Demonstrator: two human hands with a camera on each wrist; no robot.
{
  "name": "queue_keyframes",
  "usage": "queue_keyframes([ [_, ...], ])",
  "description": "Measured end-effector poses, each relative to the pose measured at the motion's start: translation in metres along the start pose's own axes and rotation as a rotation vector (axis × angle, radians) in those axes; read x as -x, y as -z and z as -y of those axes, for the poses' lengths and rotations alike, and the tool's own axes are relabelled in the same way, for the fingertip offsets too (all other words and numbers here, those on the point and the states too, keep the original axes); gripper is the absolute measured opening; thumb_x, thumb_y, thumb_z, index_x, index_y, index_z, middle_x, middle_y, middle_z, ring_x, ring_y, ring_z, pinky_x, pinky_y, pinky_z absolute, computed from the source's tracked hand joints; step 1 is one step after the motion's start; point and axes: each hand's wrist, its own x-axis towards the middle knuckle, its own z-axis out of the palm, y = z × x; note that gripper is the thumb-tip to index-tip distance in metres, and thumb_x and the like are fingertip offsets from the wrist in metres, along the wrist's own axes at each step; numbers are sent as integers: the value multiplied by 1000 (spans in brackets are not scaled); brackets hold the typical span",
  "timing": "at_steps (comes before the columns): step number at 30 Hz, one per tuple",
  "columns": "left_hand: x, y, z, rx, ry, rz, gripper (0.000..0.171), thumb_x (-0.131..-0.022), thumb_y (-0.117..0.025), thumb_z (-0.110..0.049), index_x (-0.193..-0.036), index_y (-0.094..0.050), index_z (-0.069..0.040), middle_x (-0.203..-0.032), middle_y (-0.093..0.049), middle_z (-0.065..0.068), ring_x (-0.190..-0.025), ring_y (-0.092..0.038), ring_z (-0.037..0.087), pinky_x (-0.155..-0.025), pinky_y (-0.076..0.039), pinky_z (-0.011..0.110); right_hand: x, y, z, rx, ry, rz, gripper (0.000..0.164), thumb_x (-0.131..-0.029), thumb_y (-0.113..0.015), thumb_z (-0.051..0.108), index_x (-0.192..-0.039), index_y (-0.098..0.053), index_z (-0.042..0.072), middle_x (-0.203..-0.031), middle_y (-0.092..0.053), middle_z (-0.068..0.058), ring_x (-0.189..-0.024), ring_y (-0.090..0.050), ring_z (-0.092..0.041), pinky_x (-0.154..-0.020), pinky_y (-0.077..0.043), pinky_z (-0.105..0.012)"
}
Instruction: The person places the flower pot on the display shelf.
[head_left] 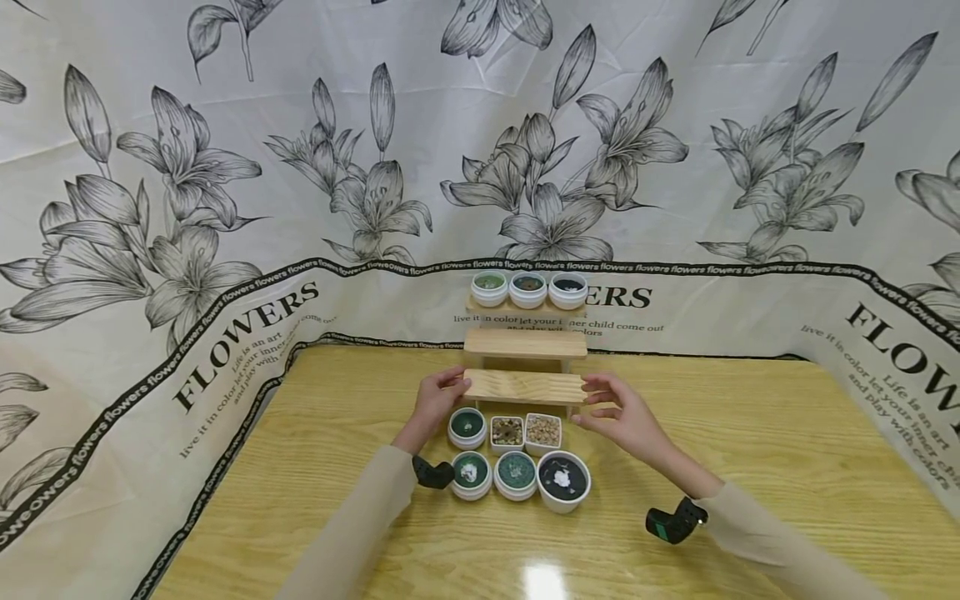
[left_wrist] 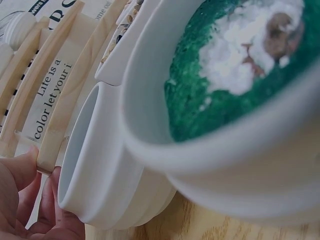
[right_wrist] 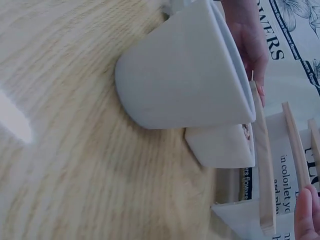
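Note:
A stepped wooden display stand has three tiers, with white legs under its boards. At the lowest board's left end, my left hand pinches the edge. In the left wrist view, its thumb lies on the board and the other fingers are underneath. My right hand grips the right end of that same board, fingertips along its edge and thumb down by the leg. Right in front of the stand sit a round pot with dark green filling, a square pot of mixed pebbles and a square pot of tan gravel.
On the top tier stand three round white pots. The front row holds two green-filled pots and a larger dark-filled pot with a white patch. Behind the wooden table hangs a flower-printed cloth.

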Motion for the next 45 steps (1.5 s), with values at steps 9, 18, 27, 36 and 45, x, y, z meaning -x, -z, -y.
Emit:
queue_keyframes([
  [9,1,0,-2,-1,4,-1,34,-91,-65,-8,-123,-63,2,-104,-64,15,-75,-57,7,-67,-55,20,23,-1,-9,-69,82,101,54,-84,-72,4,-130,-46,-8,-120,-53,-26,-100,-58,-12,-83,-55,-27],
  [18,1,-1,-3,2,10,-6,34,-91,-65,-7,-123,-63,2,-103,-64,15,-74,-57,7,-67,-55,20,42,-5,-17,-78,71,203,65,-80,-76,6,-132,-42,-9,-125,-49,-31,-104,-57,-17,-86,-55,-29],
  [27,2,0,-4,0,23,-8,34,-91,-65,-8,-123,-63,2,-105,-64,15,-75,-57,8,-68,-56,21,53,-11,-20,-101,57,250,73,-74,-81,9,-133,-42,-10,-125,-50,-32,-103,-56,-12,-85,-54,-26],
  [36,2,0,-6,-4,23,0,34,-91,-65,-9,-123,-63,1,-105,-64,15,-77,-57,8,-68,-54,19,56,-24,-25,-118,76,290,78,-71,-84,10,-133,-41,-11,-122,-53,-26,-103,-55,-8,-88,-52,-21],
  [45,3,1,-6,-1,15,5,34,-91,-65,-7,-123,-63,2,-105,-64,16,-74,-57,7,-67,-55,20,55,-30,-24,-118,71,318,76,-71,-84,12,-133,-44,-5,-124,-53,-23,-102,-55,-3,-88,-52,-21],
])
